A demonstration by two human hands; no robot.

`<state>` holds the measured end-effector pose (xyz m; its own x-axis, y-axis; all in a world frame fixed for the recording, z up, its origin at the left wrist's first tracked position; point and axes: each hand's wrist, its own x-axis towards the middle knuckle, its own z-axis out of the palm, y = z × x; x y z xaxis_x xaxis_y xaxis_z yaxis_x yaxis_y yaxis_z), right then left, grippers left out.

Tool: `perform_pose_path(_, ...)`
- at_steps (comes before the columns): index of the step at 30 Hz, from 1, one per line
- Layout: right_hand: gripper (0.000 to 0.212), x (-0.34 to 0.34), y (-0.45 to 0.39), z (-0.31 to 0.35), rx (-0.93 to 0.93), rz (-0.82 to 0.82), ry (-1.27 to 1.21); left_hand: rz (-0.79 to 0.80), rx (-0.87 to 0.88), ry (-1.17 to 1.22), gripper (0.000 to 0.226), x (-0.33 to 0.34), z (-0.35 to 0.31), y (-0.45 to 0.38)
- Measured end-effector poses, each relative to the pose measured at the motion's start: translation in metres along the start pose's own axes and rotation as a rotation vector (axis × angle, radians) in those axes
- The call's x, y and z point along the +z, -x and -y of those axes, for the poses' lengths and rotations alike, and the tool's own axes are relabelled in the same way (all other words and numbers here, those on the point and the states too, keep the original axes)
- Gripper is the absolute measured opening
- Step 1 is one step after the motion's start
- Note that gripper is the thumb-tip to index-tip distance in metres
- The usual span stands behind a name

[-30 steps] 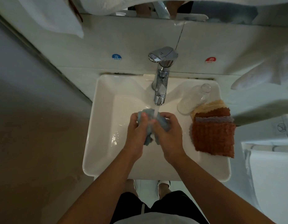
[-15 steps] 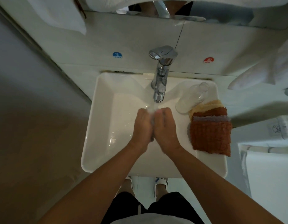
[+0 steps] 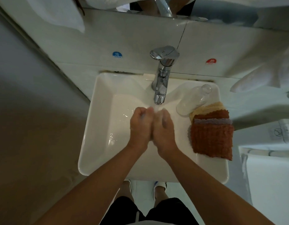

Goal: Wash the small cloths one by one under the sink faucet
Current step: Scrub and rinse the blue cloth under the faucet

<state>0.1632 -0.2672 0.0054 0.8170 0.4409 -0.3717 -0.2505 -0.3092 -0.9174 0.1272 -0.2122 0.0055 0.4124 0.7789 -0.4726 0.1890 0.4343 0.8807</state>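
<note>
Water runs from the chrome faucet (image 3: pixel 161 82) into the white sink (image 3: pixel 104 111). My left hand (image 3: pixel 139 127) and my right hand (image 3: pixel 164 129) are pressed together right under the stream, fingers curled round a small grey-blue cloth (image 3: pixel 143 117). The cloth is almost wholly hidden between my palms; only slivers of it show. A stack of small cloths (image 3: pixel 211 137) lies on the sink's right ledge: a rust-brown one on top, a lilac, another rust-brown and a yellow one beneath.
A clear drinking glass (image 3: pixel 194 101) lies tipped on the ledge between faucet and stack. Blue cold (image 3: pixel 117 54) and red hot (image 3: pixel 210 61) stickers mark the tiled wall. White towels (image 3: pixel 260 75) hang at the right and top left. A grey wall bounds the left.
My hands have closed together over the grey-blue cloth, which was bunched and plainly visible a second ago. They stay under the running water.
</note>
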Motion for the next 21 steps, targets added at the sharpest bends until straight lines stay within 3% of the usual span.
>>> perform_pose_path(2,0.026,0.001,0.007,0.001,-0.043,0.081,0.132,-0.073,0.012,0.038,0.026,-0.003,-0.001,-0.009)
perform_pose_path(4,0.024,-0.002,-0.009,0.003,-0.046,0.039,0.199,-0.006,0.024,0.034,0.028,0.001,0.006,-0.002)
perform_pose_path(6,0.020,-0.006,-0.024,0.008,0.041,-0.029,0.077,0.070,0.023,-0.004,0.028,0.008,0.008,0.004)
perform_pose_path(8,0.019,-0.002,-0.024,0.010,0.084,-0.033,-0.033,0.011,0.024,-0.066,0.029,0.010,0.000,-0.008)
perform_pose_path(11,0.025,0.002,-0.014,0.016,-0.039,0.077,0.167,-0.028,0.028,-0.072,0.034,0.008,-0.009,-0.035)
perform_pose_path(15,0.027,-0.013,-0.033,0.011,-0.046,-0.039,0.220,0.149,0.066,-0.259,0.013,0.013,0.019,-0.011)
perform_pose_path(17,0.024,-0.020,-0.032,0.000,-0.021,-0.052,0.226,0.238,-0.005,-0.235,0.020,0.010,0.024,0.002)
perform_pose_path(21,0.027,-0.017,0.000,-0.011,-0.081,0.159,0.218,0.050,-0.051,-0.191,0.021,0.000,0.011,-0.015)
